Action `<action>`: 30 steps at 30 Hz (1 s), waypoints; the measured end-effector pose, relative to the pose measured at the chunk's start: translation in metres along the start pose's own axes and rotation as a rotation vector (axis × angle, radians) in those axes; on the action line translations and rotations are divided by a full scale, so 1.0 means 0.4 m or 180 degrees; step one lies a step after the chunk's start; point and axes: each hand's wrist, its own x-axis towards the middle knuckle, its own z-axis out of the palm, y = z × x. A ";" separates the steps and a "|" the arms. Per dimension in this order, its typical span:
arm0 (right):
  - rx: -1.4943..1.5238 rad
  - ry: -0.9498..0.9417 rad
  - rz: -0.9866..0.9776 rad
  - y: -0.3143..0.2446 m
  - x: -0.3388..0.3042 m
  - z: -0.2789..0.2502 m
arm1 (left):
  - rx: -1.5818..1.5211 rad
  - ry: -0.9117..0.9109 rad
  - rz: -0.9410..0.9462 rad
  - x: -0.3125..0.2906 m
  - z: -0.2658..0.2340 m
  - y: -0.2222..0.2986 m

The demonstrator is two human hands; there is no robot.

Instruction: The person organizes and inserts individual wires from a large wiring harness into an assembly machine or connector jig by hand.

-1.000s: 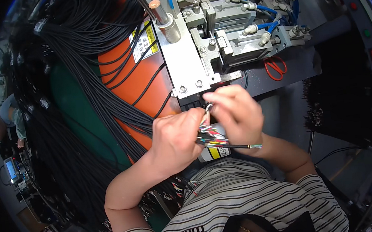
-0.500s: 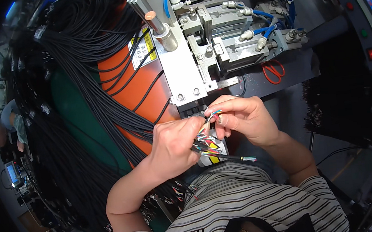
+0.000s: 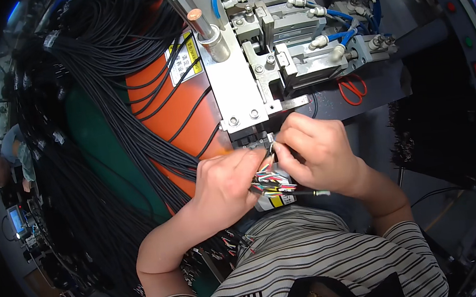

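A metal machine (image 3: pixel 275 57) with blue hoses (image 3: pixel 353 32) fills the upper centre of the frame, and an orange panel (image 3: pixel 170 115) sits to its left. Bundles of black cables (image 3: pixel 100 105) drape over the panel and spread down the left side. Orange-handled scissors (image 3: pixel 351 89) lie right of the machine. Just below the machine's white plate (image 3: pixel 238 90), in the middle of the frame, both hands meet. The left hand (image 3: pixel 227 181) grips a bunch of thin coloured wires (image 3: pixel 270 181), its knuckles up and forearm coming from the lower left. The right hand (image 3: pixel 317 154) curls over from the right, its fingertips pinching a wire end close under the plate.
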 end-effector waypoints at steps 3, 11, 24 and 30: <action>-0.0649 -0.0105 -0.0049 0.003 0.000 0.002 | 0.1044 0.0409 0.0470 0.003 0.010 0.007; -0.0690 -0.0337 -0.0002 0.015 -0.007 0.007 | 0.0957 0.0213 0.0410 0.008 0.010 0.006; -0.0775 -0.0653 0.0123 0.012 0.019 -0.004 | 0.1596 0.0000 0.0839 0.029 0.000 0.019; -0.0026 -0.0736 0.0307 0.051 0.034 -0.014 | 0.1809 -0.0093 0.0868 0.040 -0.002 0.028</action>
